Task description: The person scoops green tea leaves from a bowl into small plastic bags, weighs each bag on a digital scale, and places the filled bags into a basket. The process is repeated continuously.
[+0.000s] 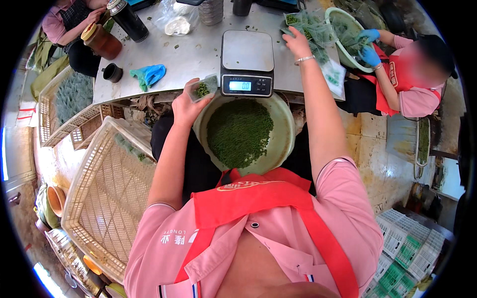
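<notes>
My left hand (185,110) is closed on a small clear plastic bag (210,83) with a clump of small green berries in it, just left of the scale. My right hand (299,47) reaches across the table, fingers stretched out at the edge of a pile of filled clear bags (318,35); whether it touches one I cannot tell. Between the hands stands a digital scale (247,52) with its lit display facing me and a bare weighing plate. Below it, a pale green basin (285,130) holds a heap of small green berries (237,131).
On the metal table (191,54) are a blue-green cloth (148,76), a dark cup (113,73), a brown jar (102,41) and a black flask (128,21). At right, a co-worker in blue gloves (369,54) handles bags in a tub (332,16). A woven basket (107,191) stands at left.
</notes>
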### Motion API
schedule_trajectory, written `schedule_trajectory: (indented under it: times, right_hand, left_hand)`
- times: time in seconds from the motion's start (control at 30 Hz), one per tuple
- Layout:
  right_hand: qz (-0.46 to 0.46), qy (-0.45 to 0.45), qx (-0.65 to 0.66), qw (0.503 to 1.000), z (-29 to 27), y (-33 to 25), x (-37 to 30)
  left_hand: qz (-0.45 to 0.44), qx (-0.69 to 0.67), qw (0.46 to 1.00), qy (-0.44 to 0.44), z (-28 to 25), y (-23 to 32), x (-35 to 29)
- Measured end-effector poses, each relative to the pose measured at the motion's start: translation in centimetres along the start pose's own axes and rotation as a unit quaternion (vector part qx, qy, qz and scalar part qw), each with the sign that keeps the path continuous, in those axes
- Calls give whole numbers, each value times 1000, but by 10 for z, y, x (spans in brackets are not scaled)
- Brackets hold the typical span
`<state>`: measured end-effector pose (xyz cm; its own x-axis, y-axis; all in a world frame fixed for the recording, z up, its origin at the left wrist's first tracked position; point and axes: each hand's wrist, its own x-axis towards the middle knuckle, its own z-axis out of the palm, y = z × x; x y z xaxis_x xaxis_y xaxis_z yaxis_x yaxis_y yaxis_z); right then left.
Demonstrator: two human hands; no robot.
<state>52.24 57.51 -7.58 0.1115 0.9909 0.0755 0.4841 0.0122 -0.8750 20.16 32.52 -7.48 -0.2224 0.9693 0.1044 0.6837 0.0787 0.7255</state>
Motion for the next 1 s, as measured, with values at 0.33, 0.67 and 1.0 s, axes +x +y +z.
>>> schedule_trajectory:
  times: [0.33,0.67,1.0]
  right_hand:
    - [-250,27,128,959,33,-104,-178]
    - [-88,-166,179,966,42,-53,-269]
    - [-24,-459,-252,852,91,87,-341]
  left_hand:
    - [-33,-139,987,69,-11,-13,-21]
    - [-165,23,932,323,-163,-119,-164]
    - [-516,4,855,44,-99,-257,-249]
